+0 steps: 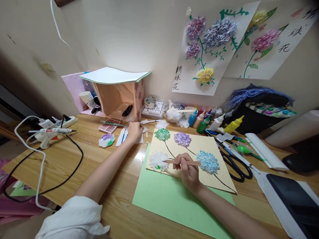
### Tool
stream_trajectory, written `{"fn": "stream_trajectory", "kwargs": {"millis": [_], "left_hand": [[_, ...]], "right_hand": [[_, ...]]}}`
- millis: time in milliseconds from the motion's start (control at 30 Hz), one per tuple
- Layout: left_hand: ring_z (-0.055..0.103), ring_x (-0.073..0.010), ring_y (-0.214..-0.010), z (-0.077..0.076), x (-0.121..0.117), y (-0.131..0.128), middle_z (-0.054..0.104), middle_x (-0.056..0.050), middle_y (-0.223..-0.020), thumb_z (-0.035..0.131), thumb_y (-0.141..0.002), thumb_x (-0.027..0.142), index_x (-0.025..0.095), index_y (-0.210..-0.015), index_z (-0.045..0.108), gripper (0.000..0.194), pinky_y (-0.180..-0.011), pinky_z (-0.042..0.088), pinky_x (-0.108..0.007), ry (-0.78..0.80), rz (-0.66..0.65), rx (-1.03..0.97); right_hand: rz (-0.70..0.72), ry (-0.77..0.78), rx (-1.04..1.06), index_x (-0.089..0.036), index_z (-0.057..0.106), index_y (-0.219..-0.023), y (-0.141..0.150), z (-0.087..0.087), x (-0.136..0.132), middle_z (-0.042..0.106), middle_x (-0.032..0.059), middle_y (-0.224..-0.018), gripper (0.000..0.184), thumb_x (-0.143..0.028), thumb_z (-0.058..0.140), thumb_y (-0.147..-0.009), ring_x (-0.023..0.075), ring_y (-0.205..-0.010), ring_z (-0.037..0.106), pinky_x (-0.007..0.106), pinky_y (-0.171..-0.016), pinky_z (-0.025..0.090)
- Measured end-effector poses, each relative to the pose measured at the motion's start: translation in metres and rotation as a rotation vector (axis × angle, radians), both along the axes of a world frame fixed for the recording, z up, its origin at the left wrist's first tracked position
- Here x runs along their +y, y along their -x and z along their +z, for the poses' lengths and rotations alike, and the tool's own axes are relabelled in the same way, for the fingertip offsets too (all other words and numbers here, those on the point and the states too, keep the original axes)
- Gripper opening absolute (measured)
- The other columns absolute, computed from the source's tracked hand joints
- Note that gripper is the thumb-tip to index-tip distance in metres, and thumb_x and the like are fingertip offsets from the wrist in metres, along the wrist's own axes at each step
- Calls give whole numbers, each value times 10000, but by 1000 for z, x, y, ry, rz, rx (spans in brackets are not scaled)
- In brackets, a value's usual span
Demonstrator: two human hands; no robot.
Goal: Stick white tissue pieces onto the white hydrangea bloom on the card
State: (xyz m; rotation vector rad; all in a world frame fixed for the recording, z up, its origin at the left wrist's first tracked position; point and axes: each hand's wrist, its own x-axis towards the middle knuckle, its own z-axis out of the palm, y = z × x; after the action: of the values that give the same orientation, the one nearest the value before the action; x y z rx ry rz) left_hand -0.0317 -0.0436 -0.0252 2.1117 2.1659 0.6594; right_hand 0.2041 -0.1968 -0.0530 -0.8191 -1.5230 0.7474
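My right hand (188,169) grips a pencil (193,163), its dark tip over the white tissue flower (157,159) with a green patch on it. Beneath lies a cream sheet (184,154) with drawn stems, and also a green flower (161,134), a purple flower (182,139) and a blue flower (207,162). My left hand (135,131) rests closed at the back of the table, by a greenish stick (114,123) and a white paper scrap (122,136); what its fingers hold, if anything, is hidden. A paint palette (106,140) sits to its left.
Green paper (169,199) lies under the cream sheet. Paint bottles (204,124) and a bowl (173,114) line the wall. Black scissors (236,167) and tools lie at right, with a dark tablet-like device (294,199). A glue gun (48,134) trails cables at left.
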Motion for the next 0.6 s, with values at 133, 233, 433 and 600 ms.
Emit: {"fn": "stream_trajectory", "kwargs": {"millis": [133, 233, 433, 600], "left_hand": [[528, -311, -994, 0, -4, 2, 653, -135, -904, 546, -808, 260, 193, -739, 651, 142, -752, 424, -380, -12, -10, 9], [521, -299, -1012, 3, -10, 3, 631, -146, -952, 501, -843, 255, 180, -785, 619, 152, -800, 416, -382, -34, -31, -3], [541, -267, -929, 15, -13, 1, 627, -138, -946, 445, -879, 252, 171, -839, 549, 137, -775, 412, -378, -82, -60, -113], [554, -164, -817, 38, -38, -9, 616, -57, -908, 404, -927, 321, 189, -887, 491, 163, -726, 417, -278, -153, -199, -244]], "right_hand": [[1, -7, -5, -196, 544, -762, 0, 0, 0, 542, 4, -639, 300, -290, 348, -969, 126, -518, 526, 268, -476, 435], [1, -16, -7, -196, 540, -757, 1, 0, 0, 535, 1, -641, 301, -284, 346, -970, 125, -527, 531, 267, -486, 437], [12, -19, -13, -200, 538, -768, 1, -1, 1, 531, -3, -662, 289, -258, 341, -972, 119, -545, 531, 265, -504, 434], [-3, -25, -15, -196, 531, -760, 1, -1, -1, 527, -3, -652, 290, -271, 346, -971, 122, -552, 532, 267, -504, 432]]}}
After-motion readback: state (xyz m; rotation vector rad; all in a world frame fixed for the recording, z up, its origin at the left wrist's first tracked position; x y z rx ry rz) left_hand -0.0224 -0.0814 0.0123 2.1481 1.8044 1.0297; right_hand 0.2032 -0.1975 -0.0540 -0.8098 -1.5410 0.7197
